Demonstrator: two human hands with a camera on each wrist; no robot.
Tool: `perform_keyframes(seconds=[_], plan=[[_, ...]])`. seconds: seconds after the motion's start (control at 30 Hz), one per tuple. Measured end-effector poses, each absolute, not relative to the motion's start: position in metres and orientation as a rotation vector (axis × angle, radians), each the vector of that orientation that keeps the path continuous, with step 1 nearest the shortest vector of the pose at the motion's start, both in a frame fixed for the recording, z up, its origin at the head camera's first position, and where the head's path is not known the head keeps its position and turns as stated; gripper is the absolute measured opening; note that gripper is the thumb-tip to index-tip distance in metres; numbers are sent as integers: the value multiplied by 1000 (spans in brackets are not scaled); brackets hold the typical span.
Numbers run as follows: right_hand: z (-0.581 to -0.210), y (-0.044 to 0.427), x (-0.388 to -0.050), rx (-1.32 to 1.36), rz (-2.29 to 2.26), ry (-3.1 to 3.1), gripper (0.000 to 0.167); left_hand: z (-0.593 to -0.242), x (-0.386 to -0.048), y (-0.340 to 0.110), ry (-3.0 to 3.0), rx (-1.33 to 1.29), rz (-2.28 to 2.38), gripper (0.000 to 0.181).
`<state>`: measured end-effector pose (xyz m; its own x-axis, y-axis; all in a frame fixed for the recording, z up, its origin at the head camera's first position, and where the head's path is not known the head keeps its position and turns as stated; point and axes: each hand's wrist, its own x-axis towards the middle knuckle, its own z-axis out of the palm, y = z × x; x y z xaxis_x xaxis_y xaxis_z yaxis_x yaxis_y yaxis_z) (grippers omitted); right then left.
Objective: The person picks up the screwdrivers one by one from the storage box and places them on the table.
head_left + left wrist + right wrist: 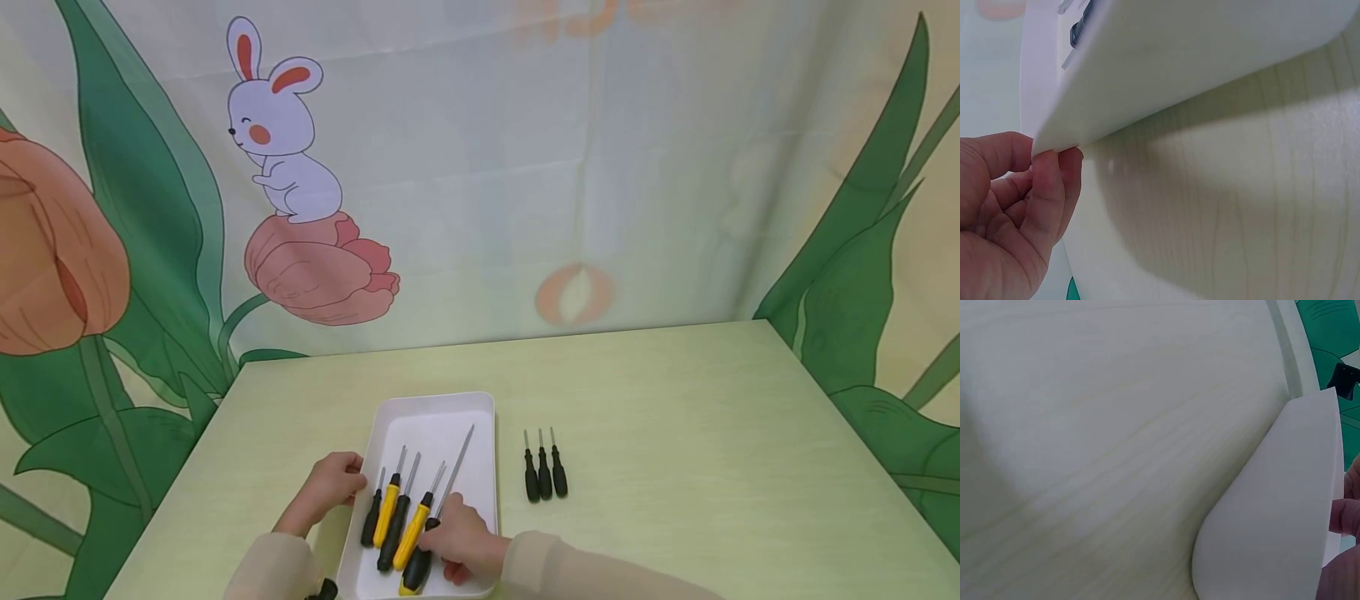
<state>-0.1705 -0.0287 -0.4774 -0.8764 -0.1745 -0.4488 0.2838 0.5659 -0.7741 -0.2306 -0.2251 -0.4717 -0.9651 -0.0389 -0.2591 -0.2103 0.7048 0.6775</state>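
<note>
A white tray [474, 408] lies on the table with several screwdrivers in it, side by side. From the left come a small black screwdriver [372, 518], a yellow one [386, 515], a black one [393, 533] and a second yellow one [412, 537]. Rightmost is a large black-handled screwdriver [417, 569] with a long shaft and a yellow end. My right hand [465, 537] grips its handle near the shaft; the fingers are partly hidden behind the tray wall in the right wrist view. Fingers and thumb of my left hand [1016, 206] pinch the tray's left rim.
Three small black screwdrivers [545, 475] stand in a row on the table, right of the tray, tips pointing away. A printed curtain [480, 167] hangs behind the table's far edge. A black object [326, 590] shows beside the left sleeve.
</note>
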Motion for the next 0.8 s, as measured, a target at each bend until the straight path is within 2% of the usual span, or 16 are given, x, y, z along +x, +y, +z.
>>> perform_keyframes(seconds=[0.6,0.8], plan=[[-481,-32,-173,105,-1254,2317,48,-469,-229,-225,2684,-186,1110,19],[-488,-34,-179,110,-1225,2305,44,-470,-229,-225,2682,-189,1119,19]])
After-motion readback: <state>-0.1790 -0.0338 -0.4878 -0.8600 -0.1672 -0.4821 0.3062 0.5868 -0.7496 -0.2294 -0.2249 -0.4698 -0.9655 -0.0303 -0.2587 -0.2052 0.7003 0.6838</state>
